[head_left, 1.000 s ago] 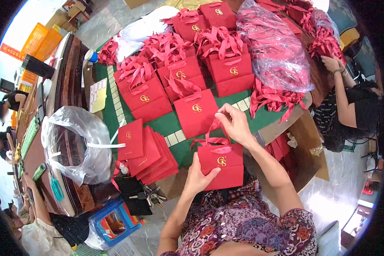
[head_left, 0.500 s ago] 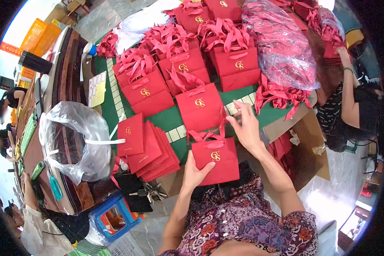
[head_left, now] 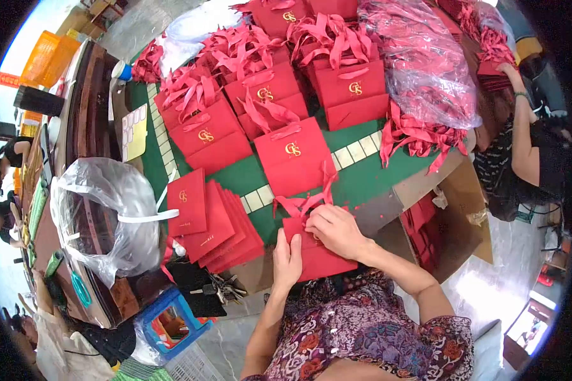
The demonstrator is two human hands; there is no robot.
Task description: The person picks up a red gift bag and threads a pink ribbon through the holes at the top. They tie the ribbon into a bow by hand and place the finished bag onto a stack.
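Observation:
A small red paper bag (head_left: 327, 263) with ribbon handles lies at the table's near edge, in front of my body. My left hand (head_left: 288, 260) grips its left side, thumb on the front. Curled over the bag's top, my right hand (head_left: 338, 232) has its fingers pressed together at the ribbon, and its fingertips are partly hidden. Just beyond is another red bag (head_left: 291, 165) with a gold logo. Flat red bags (head_left: 225, 232) are fanned out left of my hands.
Rows of red bags (head_left: 354, 95) with ribbons stand farther back. A plastic-wrapped ribbon bundle (head_left: 419, 63) lies at right, above an open cardboard box (head_left: 461, 206). A clear plastic bag (head_left: 111, 219) is at left. A co-worker's arm (head_left: 521, 120) touches red bags at far right.
My right hand has moved down and left from the air onto the top of the bag, and its fingers have closed. My left hand still holds the bag.

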